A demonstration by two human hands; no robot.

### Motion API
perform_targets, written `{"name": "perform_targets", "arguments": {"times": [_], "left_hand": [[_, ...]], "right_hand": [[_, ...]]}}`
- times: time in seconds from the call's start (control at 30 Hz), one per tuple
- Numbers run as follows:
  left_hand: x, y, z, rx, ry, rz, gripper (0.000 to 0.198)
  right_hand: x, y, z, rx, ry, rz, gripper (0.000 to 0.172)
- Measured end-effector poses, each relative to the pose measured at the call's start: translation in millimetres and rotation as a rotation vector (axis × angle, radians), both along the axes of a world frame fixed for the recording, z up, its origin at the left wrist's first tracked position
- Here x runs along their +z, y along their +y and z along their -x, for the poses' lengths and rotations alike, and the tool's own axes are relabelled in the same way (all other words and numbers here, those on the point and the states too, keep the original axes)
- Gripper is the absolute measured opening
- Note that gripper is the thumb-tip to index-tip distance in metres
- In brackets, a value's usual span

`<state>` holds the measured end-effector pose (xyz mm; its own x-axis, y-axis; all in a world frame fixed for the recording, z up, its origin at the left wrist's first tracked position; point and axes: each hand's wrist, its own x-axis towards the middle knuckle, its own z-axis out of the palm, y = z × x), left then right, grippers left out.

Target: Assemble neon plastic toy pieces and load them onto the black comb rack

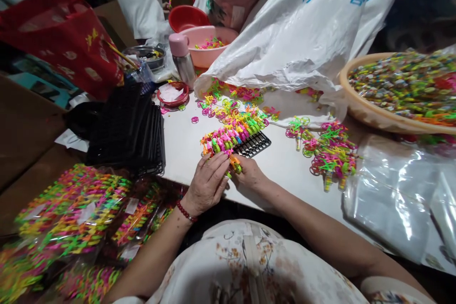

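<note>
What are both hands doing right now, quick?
Left hand: fingers bent on the colourful pieces in the black rack; grip cannot be told.
Right hand: closed, pinching one colourful piece.

You wear a cream-white cloth top (228,270) printed with rusty-brown blossoms and thin dark twigs. A pale zip (252,266) runs down its middle. A red beaded bracelet (185,212) circles the wrist of your left hand (206,183). Both forearms are uncovered, and a pale short sleeve edge (384,287) shows at the near right, up the arm from your right hand (251,174).
</note>
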<state>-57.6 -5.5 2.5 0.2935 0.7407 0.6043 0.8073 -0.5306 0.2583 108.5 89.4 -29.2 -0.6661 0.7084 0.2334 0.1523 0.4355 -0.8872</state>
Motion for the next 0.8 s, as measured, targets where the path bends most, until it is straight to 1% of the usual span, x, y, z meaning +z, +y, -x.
{"name": "perform_targets", "arguments": {"times": [0.07, 0.17, 0.23, 0.3, 0.4, 0.47, 0.5, 0.57, 0.63, 0.67, 0.73, 0.8], "left_hand": [[-0.9, 0, 0, 0.003, 0.005, -0.003, 0.061], [-1.8, 1, 1, 0.010, 0.025, -0.002, 0.063], [-0.6, 1, 2, 0.019, 0.046, -0.001, 0.064], [2.7, 2, 3, 0.024, 0.095, 0.012, 0.063], [9.2, 4, 0, 0.035, 0.172, 0.057, 0.058], [11.8, 4, -2, 0.056, 0.177, 0.063, 0.054], [12.2, 5, -2, 0.065, 0.168, 0.057, 0.054], [11.7, 5, -3, 0.071, 0.150, 0.035, 0.054], [10.6, 5, -3, 0.062, 0.138, 0.018, 0.057], [10.1, 5, -3, 0.053, 0.132, 0.011, 0.058], [8.9, 5, -3, 0.033, 0.121, 0.000, 0.061], [7.5, 6, -3, 0.004, 0.106, -0.011, 0.063]], "right_hand": [[0.4, 4, -1, 0.049, -0.040, -0.065, 0.019], [2.4, 11, -2, 0.127, -0.134, -0.136, 0.027], [3.5, 13, 1, 0.156, -0.208, -0.193, 0.028], [4.5, 12, 7, 0.154, -0.289, -0.232, 0.026], [6.5, 5, 14, 0.132, -0.374, -0.235, 0.022], [9.0, 0, 9, 0.119, -0.348, -0.248, 0.023], [11.0, -2, 2, 0.100, -0.311, -0.261, 0.024], [16.8, -8, -24, 0.000, -0.257, -0.282, 0.025], [23.9, -16, -65, -0.200, -0.312, -0.291, 0.020], [27.2, -19, -89, -0.339, -0.395, -0.300, 0.015], [32.2, -25, -138, -0.603, -0.600, -0.375, 0.007], [34.1, -30, -177, -0.782, -0.795, -0.435, 0.012]]}}
